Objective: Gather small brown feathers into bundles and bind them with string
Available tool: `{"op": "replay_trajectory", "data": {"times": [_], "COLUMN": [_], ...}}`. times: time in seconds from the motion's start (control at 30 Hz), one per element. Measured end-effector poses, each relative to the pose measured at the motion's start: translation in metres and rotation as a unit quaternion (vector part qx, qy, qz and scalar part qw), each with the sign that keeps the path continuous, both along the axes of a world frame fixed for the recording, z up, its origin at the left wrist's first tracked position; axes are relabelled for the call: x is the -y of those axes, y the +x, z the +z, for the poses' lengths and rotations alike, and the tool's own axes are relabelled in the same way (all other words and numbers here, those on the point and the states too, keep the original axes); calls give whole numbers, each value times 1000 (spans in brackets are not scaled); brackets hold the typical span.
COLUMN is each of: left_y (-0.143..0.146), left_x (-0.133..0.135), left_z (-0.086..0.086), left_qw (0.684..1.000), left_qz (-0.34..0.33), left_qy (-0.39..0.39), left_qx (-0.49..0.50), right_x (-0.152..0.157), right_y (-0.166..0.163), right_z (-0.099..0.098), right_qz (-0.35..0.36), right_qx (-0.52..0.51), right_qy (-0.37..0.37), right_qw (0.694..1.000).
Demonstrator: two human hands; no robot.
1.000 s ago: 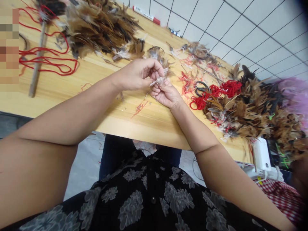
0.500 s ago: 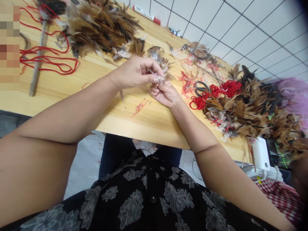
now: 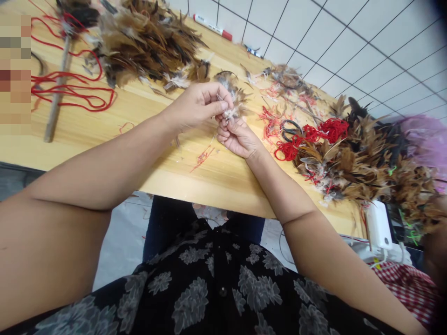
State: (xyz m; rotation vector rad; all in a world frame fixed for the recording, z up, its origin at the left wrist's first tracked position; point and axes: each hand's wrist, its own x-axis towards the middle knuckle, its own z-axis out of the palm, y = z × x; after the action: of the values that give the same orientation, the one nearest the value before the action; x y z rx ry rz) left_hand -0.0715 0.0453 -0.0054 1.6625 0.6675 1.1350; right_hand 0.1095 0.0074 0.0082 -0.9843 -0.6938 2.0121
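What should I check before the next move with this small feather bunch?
1. Left hand pinching the small feather bunch: ok, fingertips closed on it.
2. Right hand supporting from below: ok, its fingers meet the bunch.
3. Bunch lifted off the wooden table: cannot tell.
4. Scissors within reach: ok, lying just right of the hands, partly under red string.
5. Feather supply: ok, one pile far left, another on the right.
6. How firm the grip on the quills is: cannot tell, fingers hide them.
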Motion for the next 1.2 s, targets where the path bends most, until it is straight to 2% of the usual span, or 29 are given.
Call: {"op": "replay_trajectory", "data": {"times": [0.13, 0.23, 0.3, 0.43, 0.5, 0.63, 0.73, 0.83, 0.93, 1.07, 1.2], "left_y": [1, -4, -7, -9, -7, -3, -2, -1, 4, 12, 14], "left_x": [-5, -12, -17, -16, -10, -1, -1, -3, 1, 11, 16], "left_z": [0, -5, -9, -10, -6, -2, -6, -11, -10, 0, 9], "left_qw": [998, 996, 997, 997, 996, 996, 996, 996, 994, 980, 967], "left_qz": [56, 82, 77, 63, 60, 48, 50, 54, 65, 90, 65], "left_qy": [13, 5, -9, -31, -34, -33, -38, -53, -86, -174, -238], "left_qx": [18, 19, 9, -28, -49, -66, -58, -49, -21, 34, 71], "right_x": [1, -2, -6, -17, -21, -22, -20, -22, -31, -47, -57], "right_y": [-2, -1, 2, 15, 21, 22, 21, 23, 29, 37, 43], "right_z": [-2, -9, -14, -20, -20, -19, -17, -21, -35, -59, -71], "right_qz": [-13, -57, -107, -191, -197, -161, -123, -97, -91, -75, -68], "right_qx": [22, 67, 142, 260, 287, 333, 352, 347, 315, 277, 275], "right_qy": [20, 80, 143, 265, 296, 333, 335, 319, 319, 338, 348], "right_qw": [999, 993, 974, 909, 890, 867, 865, 877, 889, 896, 894]}}
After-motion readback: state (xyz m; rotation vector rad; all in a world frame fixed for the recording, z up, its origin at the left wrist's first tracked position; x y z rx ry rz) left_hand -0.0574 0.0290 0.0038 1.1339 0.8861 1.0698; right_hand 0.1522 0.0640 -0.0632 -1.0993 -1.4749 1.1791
